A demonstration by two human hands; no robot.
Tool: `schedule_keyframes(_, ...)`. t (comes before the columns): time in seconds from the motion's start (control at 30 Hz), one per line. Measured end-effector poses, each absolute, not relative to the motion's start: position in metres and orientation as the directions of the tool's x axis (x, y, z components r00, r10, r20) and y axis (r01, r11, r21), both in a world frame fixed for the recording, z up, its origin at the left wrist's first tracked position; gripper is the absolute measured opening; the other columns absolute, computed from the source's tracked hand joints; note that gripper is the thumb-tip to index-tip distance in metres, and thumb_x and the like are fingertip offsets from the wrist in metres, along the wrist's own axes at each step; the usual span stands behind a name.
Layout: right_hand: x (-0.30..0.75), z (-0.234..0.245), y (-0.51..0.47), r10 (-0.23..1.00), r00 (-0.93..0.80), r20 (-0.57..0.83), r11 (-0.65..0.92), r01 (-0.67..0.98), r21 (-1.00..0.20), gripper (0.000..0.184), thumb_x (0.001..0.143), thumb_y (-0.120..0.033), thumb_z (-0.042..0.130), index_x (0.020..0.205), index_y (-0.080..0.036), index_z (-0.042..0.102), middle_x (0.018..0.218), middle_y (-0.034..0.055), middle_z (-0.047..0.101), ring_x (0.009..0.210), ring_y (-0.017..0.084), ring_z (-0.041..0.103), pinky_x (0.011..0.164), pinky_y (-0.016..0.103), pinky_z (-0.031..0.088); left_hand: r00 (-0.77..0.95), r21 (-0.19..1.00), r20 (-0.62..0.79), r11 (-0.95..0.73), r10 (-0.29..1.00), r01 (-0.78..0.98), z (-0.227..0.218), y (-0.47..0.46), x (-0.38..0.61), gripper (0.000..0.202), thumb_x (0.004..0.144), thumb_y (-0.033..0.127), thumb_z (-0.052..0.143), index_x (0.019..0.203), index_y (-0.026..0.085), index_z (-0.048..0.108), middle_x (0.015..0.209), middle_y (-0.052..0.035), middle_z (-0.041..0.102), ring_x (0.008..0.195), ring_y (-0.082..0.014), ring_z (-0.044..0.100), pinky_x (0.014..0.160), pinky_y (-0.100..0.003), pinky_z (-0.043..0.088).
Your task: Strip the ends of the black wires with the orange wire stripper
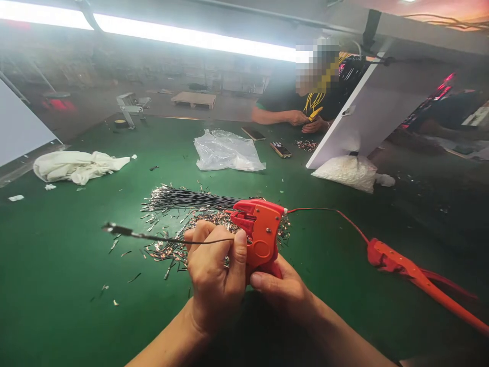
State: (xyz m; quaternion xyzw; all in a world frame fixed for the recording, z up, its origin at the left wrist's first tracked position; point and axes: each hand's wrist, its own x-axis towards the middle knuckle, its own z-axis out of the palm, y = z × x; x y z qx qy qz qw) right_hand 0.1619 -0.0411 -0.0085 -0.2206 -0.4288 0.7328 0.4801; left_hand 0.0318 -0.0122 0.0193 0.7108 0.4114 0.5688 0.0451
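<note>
Toward six o'clock over the worktop (84, 285), the left hand (214, 262) pinches a black wire (153, 237) running to nine o'clock, likely light, bendy and best held near its end, while the right hand (286, 289) clasps a stiff-looking wire stripper (263, 229) low down.

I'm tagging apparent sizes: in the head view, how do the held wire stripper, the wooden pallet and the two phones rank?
1. Held wire stripper, helped by nearness to the camera
2. Wooden pallet
3. Farther phone and nearer phone: too alike to rank
</note>
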Motion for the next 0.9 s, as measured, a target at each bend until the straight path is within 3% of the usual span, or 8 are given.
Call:
schedule_keyframes(0.2,0.162,-0.008,-0.041,0.919,-0.388,0.066,-0.168,-0.537,-0.827,0.025,0.081,-0.034,0.069,0.098,-0.015,0.068,0.072,0.0040,0.062,0.064,0.017,0.056,0.061,0.028,0.050,0.023,0.541,0.759,-0.651,0.650,0.533,0.019,-0.015,0.034,0.031,0.089,0.008,0.053,0.060,0.020,0.047,0.055,0.0029,0.047,0.067,-0.0155,0.041,0.075,-0.036,0.030)
schedule_keyframes(0.4,0.162,-0.009,-0.040,0.914,-0.404,0.043,-0.176,-0.488,-0.855,0.030,0.081,-0.040,0.071,0.097,-0.015,0.069,0.073,0.0044,0.061,0.063,0.017,0.055,0.060,0.029,0.049,0.024,0.543,0.749,-0.635,0.662,0.549,0.019,-0.015,0.034,0.031,0.088,0.010,0.053,0.060,0.020,0.049,0.054,0.0021,0.049,0.066,-0.0163,0.041,0.071,-0.035,0.030)
schedule_keyframes(0.63,0.160,-0.012,-0.041,0.933,-0.358,0.035,-0.136,-0.440,-0.888,0.023,0.086,-0.038,0.068,0.092,-0.016,0.070,0.066,0.0025,0.060,0.058,0.015,0.055,0.057,0.028,0.048,0.055,0.464,0.794,-0.662,0.605,0.589,0.013,-0.015,0.035,0.029,0.088,0.008,0.054,0.063,0.020,0.048,0.055,0.0026,0.048,0.066,-0.0161,0.040,0.075,-0.037,0.027)
schedule_keyframes(0.9,0.157,-0.013,-0.041,0.959,-0.283,-0.016,-0.130,-0.389,-0.912,0.033,0.087,-0.047,0.065,0.089,-0.014,0.069,0.062,0.0010,0.057,0.051,0.013,0.050,0.052,0.027,0.041,0.051,0.464,0.785,-0.642,0.617,0.611,0.007,-0.016,0.039,0.030,0.089,0.009,0.054,0.062,0.020,0.045,0.055,0.0027,0.046,0.066,-0.0161,0.039,0.074,-0.037,0.026)
